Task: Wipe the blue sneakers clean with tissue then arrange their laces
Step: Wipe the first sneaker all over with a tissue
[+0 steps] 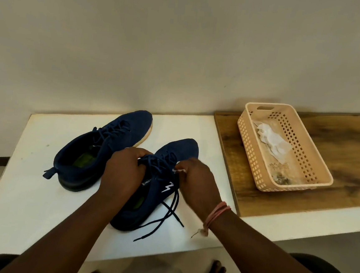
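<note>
Centrally, near sneaker (pixel 162 178) between hands, left hand (pixel 121 172) gripping tongue, right hand (pixel 197 181) pinching laces (pixel 168 213)

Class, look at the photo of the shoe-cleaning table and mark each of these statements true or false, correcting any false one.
1. Both hands, left hand and right hand, are on the nearer dark blue fabric sneaker. True.
2. The crumpled white tissue lies on the white table. False: it lies in the peach perforated plastic basket.
3. The basket stands on a brown wooden board. True.
4. The nearer sneaker's laces are tied in a bow. False: loose ends trail on the table.
</note>
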